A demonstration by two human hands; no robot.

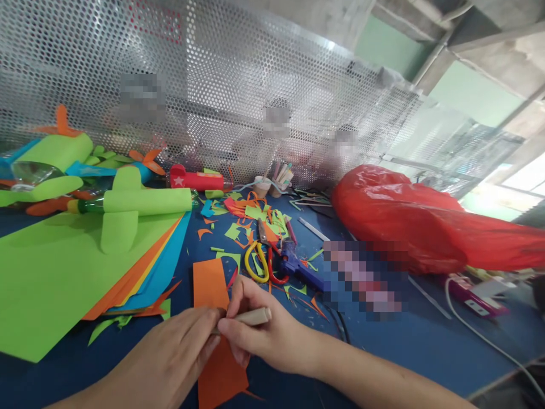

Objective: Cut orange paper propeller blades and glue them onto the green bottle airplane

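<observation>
My right hand [264, 335] is closed on a short beige wooden stick [254, 316], held level above an orange paper strip [209, 284] on the blue table. My left hand [170, 358] meets it from the left, fingertips pinched at the stick's left end. Under both hands the orange strip runs toward the near table edge. Scissors with yellow and red handles [261, 262] lie just beyond the hands.
A stack of green, orange and blue paper sheets [63, 267] lies at left, with green paper planes [128, 210] behind. A blue glue gun [298, 266], paper scraps [251, 218], a red plastic bag [409, 221], a white cable [477, 332] and a perforated metal screen [213, 85] surround them.
</observation>
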